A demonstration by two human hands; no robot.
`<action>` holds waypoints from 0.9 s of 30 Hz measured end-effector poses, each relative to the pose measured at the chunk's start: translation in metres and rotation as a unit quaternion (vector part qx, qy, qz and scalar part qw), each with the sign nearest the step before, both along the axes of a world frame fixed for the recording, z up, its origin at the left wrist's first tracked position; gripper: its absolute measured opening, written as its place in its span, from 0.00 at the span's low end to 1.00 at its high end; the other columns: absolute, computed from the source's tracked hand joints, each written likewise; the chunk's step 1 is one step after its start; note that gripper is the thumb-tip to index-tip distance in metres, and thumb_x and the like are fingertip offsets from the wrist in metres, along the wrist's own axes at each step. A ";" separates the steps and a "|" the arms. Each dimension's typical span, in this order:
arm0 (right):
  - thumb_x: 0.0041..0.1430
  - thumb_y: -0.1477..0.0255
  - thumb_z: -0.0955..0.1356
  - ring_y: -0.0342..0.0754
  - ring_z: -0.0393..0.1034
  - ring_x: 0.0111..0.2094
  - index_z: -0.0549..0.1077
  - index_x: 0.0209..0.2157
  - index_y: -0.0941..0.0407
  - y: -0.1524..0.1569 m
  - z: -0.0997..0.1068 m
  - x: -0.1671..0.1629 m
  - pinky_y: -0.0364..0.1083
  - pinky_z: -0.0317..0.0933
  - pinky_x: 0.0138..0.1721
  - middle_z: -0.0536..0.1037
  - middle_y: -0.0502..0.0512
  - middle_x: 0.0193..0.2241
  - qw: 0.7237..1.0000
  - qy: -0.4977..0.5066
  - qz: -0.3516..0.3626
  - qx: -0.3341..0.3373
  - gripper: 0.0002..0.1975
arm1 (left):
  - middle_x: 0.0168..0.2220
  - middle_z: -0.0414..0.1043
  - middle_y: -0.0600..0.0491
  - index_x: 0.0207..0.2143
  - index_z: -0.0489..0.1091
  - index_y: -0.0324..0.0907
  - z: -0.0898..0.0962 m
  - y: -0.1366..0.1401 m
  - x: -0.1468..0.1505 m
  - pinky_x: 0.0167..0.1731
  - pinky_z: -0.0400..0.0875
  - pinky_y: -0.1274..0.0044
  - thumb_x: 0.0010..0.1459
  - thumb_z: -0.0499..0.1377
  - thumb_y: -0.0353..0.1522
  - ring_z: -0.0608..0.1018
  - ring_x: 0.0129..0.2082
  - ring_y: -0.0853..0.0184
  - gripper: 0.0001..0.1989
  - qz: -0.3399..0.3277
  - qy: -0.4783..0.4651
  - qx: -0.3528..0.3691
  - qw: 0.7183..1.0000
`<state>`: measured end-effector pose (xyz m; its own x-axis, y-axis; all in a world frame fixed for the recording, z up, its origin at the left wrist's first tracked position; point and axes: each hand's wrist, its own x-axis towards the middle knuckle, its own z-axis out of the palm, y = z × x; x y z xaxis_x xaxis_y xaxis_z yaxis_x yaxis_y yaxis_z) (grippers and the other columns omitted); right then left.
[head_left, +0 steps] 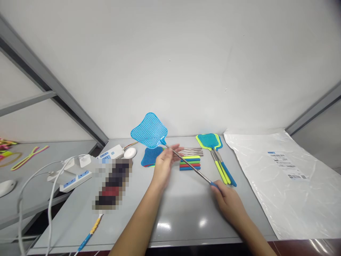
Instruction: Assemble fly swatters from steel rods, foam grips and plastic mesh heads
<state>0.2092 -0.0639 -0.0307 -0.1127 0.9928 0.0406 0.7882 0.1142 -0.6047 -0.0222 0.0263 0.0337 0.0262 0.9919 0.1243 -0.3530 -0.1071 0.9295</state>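
Observation:
A blue fly swatter (149, 130) with a perforated head and an extended metal rod is held up slantwise over the table. My right hand (230, 202) is closed round its blue handle. The fingers of my left hand (165, 163) are stretched out and slightly blurred, with the rod passing across them just below the head. Behind that hand lie loose swatter heads (151, 156), dark blue on top. Several metal rods (193, 152) and a row of coloured handles (190, 163) lie beside them. Further right are assembled swatters (210, 140) with yellow-green and blue handles.
A white plastic mailer (282, 199) with a label covers the right side. On the left are power strips (77, 180) with white cables, a round white device (130, 153), a pixelated object (113, 185) and a wrapped cable (90, 233). A wall (170, 71) stands behind.

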 end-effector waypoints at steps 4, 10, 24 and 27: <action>0.67 0.56 0.52 0.49 0.69 0.26 0.62 0.31 0.52 0.000 0.000 0.000 0.43 0.52 0.26 0.74 0.50 0.24 1.000 -0.012 0.010 -0.010 0.19 | 0.42 0.76 0.47 0.44 0.71 0.42 0.007 0.009 -0.017 0.39 0.71 0.71 0.58 0.53 0.51 0.78 0.34 0.65 0.24 0.091 -0.173 -0.012 0.981; 0.67 0.56 0.53 0.49 0.68 0.25 0.62 0.30 0.52 -0.001 0.003 -0.003 0.43 0.50 0.26 0.73 0.49 0.22 0.999 -0.049 0.020 -0.009 0.19 | 0.36 0.75 0.55 0.38 0.71 0.44 0.009 0.017 -0.032 0.39 0.72 0.70 0.53 0.64 0.41 0.78 0.31 0.67 0.13 0.194 -0.218 -0.017 0.957; 0.68 0.59 0.52 0.48 0.66 0.24 0.59 0.29 0.52 0.000 -0.005 0.001 0.43 0.51 0.25 0.69 0.49 0.21 0.999 -0.022 -0.006 0.044 0.17 | 0.45 0.76 0.47 0.43 0.73 0.40 -0.013 -0.013 0.034 0.49 0.70 0.67 0.53 0.64 0.39 0.78 0.43 0.61 0.17 0.060 -0.018 -0.011 0.998; 0.68 0.59 0.53 0.47 0.66 0.24 0.60 0.29 0.52 0.000 -0.005 0.001 0.43 0.52 0.25 0.70 0.49 0.21 0.998 -0.015 -0.009 0.056 0.17 | 0.44 0.76 0.48 0.42 0.73 0.40 -0.014 -0.017 0.043 0.47 0.72 0.67 0.55 0.62 0.39 0.78 0.42 0.61 0.15 0.015 -0.029 -0.010 0.999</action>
<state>0.2100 -0.0638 -0.0359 -0.0974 0.9841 0.1482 0.8088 0.1651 -0.5645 0.0206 0.0091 0.0196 -0.0109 0.9944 0.1055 -0.4029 -0.1009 0.9097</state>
